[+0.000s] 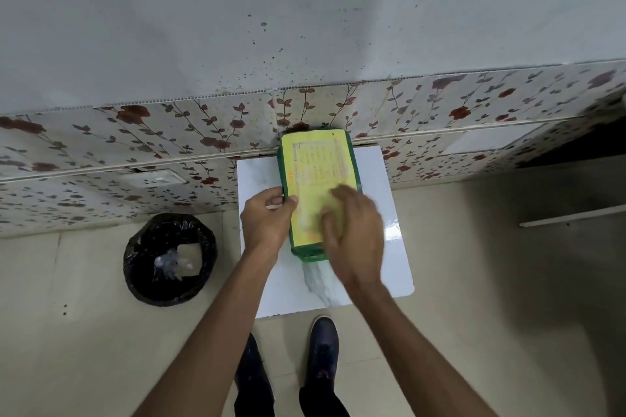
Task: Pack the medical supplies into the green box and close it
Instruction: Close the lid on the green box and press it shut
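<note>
The green box (316,159) lies on a small white table (389,247), its far end against the flowered wall tiles. Its lid is down and carries a yellow printed label. My left hand (266,222) grips the box's left edge, thumb on the lid. My right hand (352,235) rests flat on the near right part of the lid, fingers spread and slightly blurred. No loose medical supplies show; the box's inside is hidden.
A bin lined with a black bag (169,259) holding some scraps stands on the floor to the left of the table. My dark shoes (323,345) are just below the table's near edge. A wall socket (154,178) sits at the left.
</note>
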